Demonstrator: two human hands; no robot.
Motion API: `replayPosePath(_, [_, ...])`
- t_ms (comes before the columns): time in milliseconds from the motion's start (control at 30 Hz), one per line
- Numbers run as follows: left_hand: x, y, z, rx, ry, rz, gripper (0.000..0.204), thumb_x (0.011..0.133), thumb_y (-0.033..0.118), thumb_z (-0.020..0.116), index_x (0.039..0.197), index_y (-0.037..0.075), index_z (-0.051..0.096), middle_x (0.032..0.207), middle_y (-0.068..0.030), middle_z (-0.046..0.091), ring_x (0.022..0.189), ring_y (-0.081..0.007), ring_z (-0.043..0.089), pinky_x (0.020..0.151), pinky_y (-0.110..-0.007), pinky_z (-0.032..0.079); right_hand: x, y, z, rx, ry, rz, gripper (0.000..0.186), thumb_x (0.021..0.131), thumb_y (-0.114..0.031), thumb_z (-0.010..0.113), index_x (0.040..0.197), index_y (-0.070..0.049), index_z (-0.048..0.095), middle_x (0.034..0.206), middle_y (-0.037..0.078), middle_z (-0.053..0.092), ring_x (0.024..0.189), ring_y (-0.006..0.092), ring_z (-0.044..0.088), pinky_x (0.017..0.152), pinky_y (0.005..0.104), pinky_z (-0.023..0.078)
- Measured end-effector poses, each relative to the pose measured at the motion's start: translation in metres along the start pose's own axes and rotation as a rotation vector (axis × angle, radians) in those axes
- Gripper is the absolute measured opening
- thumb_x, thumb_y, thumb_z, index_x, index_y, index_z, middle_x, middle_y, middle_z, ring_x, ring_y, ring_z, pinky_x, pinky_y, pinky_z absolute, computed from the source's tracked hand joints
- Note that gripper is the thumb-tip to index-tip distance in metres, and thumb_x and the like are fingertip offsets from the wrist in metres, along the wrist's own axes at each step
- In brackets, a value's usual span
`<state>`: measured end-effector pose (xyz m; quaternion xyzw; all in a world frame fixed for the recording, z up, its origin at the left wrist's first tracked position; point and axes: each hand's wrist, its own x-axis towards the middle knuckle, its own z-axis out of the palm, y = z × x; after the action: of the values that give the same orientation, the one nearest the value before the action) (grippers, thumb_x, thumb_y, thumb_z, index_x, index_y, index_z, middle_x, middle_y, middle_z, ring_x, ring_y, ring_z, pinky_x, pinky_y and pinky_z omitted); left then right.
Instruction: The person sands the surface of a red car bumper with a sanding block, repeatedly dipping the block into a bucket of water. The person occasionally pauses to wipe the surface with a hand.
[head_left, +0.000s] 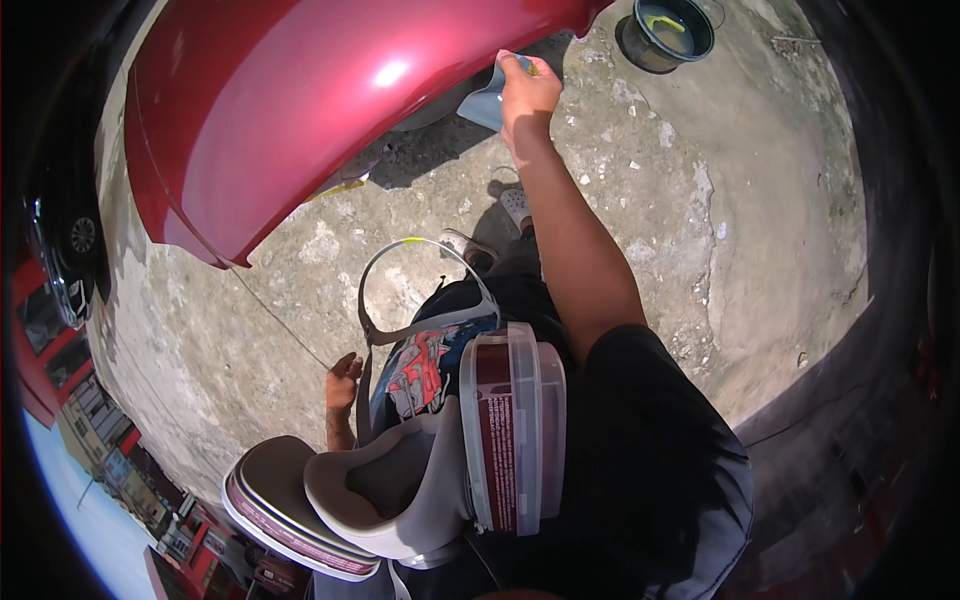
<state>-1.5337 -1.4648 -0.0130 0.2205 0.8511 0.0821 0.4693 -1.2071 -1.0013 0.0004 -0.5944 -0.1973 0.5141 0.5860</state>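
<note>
My right hand (528,95) grips a blue-grey sheet (478,108), possibly sandpaper or cloth, against the lower edge of a glossy red car hood panel (290,110); a bit of yellow-green shows by my fingers. My left hand (343,385) is low beside my body, fingers curled on a thin cord (282,318) that runs up to the panel's corner. A grey respirator with two filter cartridges (390,480) hangs at my chest, its strap looped forward over my patterned shirt. My feet in pale clogs (515,205) are partly visible below.
A dark bucket (655,55) of cloudy water with a yellow-green item inside stands at upper right on cracked concrete (680,220). Shadow lies under the panel. A black car (60,240) and red-fronted buildings (45,340) appear along the left rim.
</note>
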Motion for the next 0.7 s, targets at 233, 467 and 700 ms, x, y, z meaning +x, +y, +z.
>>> replayPosePath(233, [0.021, -0.062, 0.014, 0.137, -0.002, 0.223, 0.051, 0.091, 0.033, 0.064, 0.125, -0.004, 0.058, 0.1, -0.0176, 0.07, 0.087, -0.0219, 0.069, 0.074, -0.032, 0.053, -0.013, 0.01, 0.005, -0.056, -0.147, -0.054, 0.017, 0.081, -0.013, 0.075, 0.085, 0.0, 0.064, 0.068, -0.002, 0.058, 0.06, 0.0054, 0.048, 0.055, 0.024, 0.039])
replayPosePath(467, [0.037, -0.069, 0.007, 0.083, -0.06, 0.192, 0.053, 0.09, 0.037, 0.066, 0.125, -0.002, 0.06, 0.093, -0.0112, 0.069, 0.083, -0.0187, 0.068, 0.068, -0.03, 0.052, 0.038, -0.025, -0.021, 0.162, 0.035, 0.07, 0.02, 0.079, -0.015, 0.076, 0.087, -0.002, 0.063, 0.071, -0.003, 0.057, 0.059, 0.0055, 0.044, 0.052, 0.0252, 0.035])
replayPosePath(700, [0.018, -0.044, 0.013, 0.115, -0.028, 0.151, 0.053, 0.089, 0.037, 0.066, 0.125, -0.001, 0.06, 0.093, -0.0105, 0.069, 0.082, -0.0181, 0.068, 0.067, -0.03, 0.051, 0.06, -0.015, -0.016, 0.189, 0.021, -0.033, 0.016, 0.079, -0.01, 0.075, 0.081, -0.004, 0.06, 0.069, -0.003, 0.056, 0.058, 0.0044, 0.045, 0.051, 0.0241, 0.035])
